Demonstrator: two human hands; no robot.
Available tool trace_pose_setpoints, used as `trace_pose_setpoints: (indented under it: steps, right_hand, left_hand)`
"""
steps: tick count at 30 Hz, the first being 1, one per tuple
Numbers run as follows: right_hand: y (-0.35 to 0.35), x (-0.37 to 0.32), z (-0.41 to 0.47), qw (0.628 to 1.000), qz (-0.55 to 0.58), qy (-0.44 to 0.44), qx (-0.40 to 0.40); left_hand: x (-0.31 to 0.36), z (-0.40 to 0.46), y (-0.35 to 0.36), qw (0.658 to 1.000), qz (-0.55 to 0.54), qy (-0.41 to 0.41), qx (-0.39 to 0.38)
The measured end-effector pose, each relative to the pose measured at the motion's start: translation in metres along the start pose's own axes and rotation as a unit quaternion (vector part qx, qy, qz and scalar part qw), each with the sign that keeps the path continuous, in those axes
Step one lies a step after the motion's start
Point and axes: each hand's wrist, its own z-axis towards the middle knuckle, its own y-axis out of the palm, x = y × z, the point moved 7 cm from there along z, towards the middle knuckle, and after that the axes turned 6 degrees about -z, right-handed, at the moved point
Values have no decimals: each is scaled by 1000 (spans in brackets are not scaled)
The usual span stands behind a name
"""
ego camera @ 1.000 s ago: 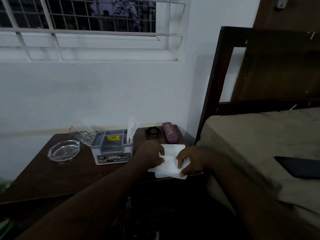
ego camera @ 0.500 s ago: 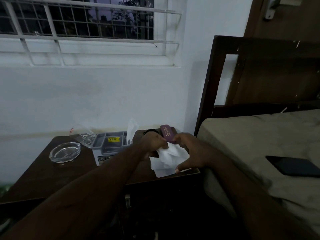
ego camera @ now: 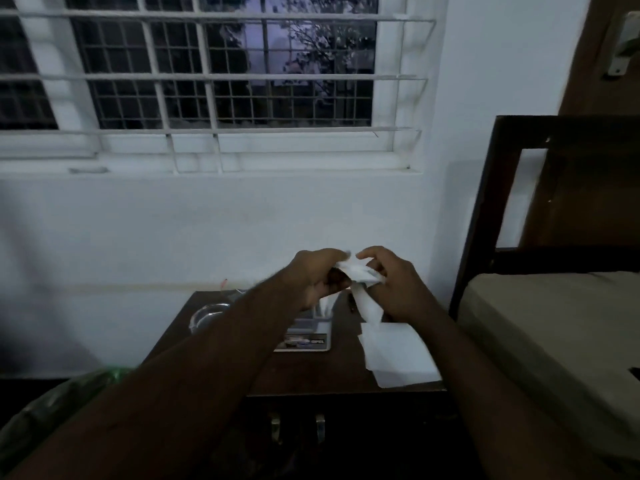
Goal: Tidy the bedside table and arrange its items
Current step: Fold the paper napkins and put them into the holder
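Note:
Both hands hold one white tissue point(ego camera: 363, 296) lifted above the dark wooden bedside table point(ego camera: 304, 375). My left hand point(ego camera: 318, 275) pinches its upper left edge and my right hand point(ego camera: 391, 285) grips its upper right edge; the tissue hangs down between them. More white tissues point(ego camera: 398, 355) lie flat near the table's front right corner. Behind my left forearm stands a grey organiser box point(ego camera: 308, 336) with a tissue sticking up from it. A glass ashtray point(ego camera: 207, 315) sits at the table's left.
A bed with a beige mattress point(ego camera: 554, 341) and dark headboard point(ego camera: 568, 188) borders the table on the right. A white wall and barred window point(ego camera: 221, 74) lie behind. Metal drawer handles point(ego camera: 298, 427) show on the table front. Green plastic point(ego camera: 69, 396) lies at lower left.
Both hands have risen from the table top, lifting one tissue off the flat pile. The camera has tilted up, so more window shows and the table sits lower.

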Motion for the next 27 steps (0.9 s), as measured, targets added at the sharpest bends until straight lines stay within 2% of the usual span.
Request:
trace_pose_setpoints:
  steps: [2,4,6,9,11,14,18,22,27]
  right_hand:
    - [7,-3,15,996,75,43,36]
    - [19,0,26,982,159,89,42]
    - [34,1,37,958,253,127,36]
    - [55,-5,53,938,318,139,10]
    - [65,-9,64,943,307,125,5]
    - [73,-10,82,969,229,97,14]
    - [79,-3,94,996,75,45,19]
    - [97,10,96,999,-14,31,-30]
    - [107,17,99,998,0,30,-50]
  left_hand:
    - [20,3,-26,996,22,72,46]
    - [38,0,-49,980,96,159,77]
    - [46,-3,-62,959,176,217,46]
    - [41,2,-75,937,264,227,-30]
    - [38,12,-82,927,293,230,-44]
    - [39,31,-95,897,363,252,-9]
    - [31,56,-110,829,477,286,63]
    - [10,73,-115,804,521,277,72]
    - [-4,86,-121,808,531,250,54]
